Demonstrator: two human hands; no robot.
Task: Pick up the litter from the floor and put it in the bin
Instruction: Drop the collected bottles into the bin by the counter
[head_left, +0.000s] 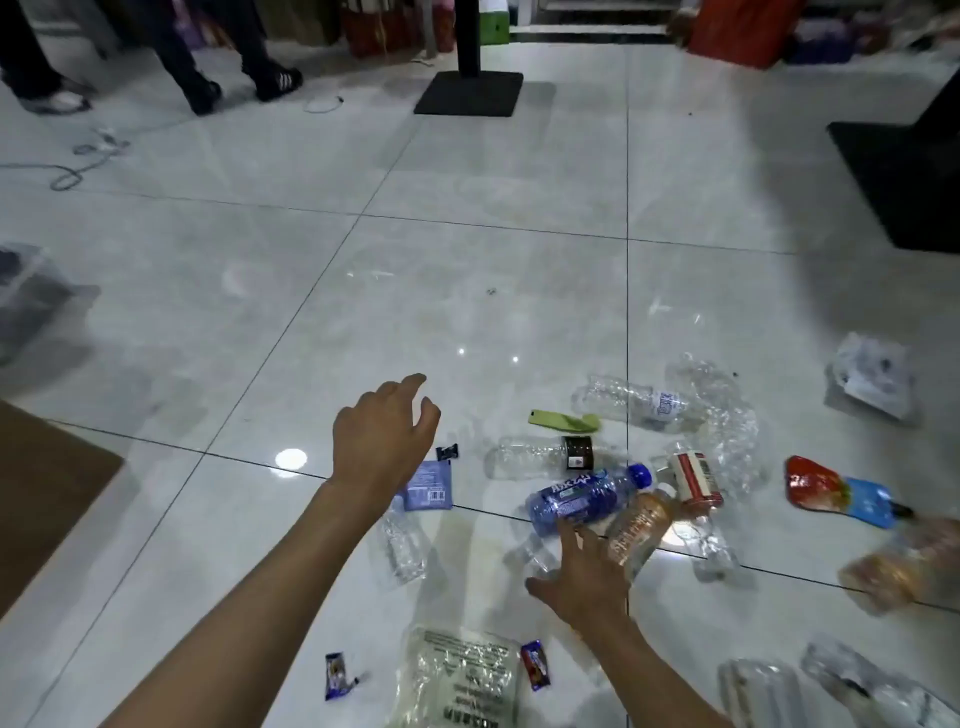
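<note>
Litter lies scattered on the pale tiled floor. My left hand hovers with relaxed fingers over a blue sachet and a small black wrapper, holding nothing. My right hand reaches with spread fingers toward a blue water bottle and an amber bottle, just short of them. Clear bottles lie at the middle, behind it and under my left forearm. A green scrap, a red-labelled bottle and a printed plastic bag lie nearby. No bin is in view.
A red and blue pouch, a white bag and more crushed plastic lie to the right. Two small wrappers sit near me. Black stand bases, people's legs and a cable are farther off. A cardboard sheet lies left.
</note>
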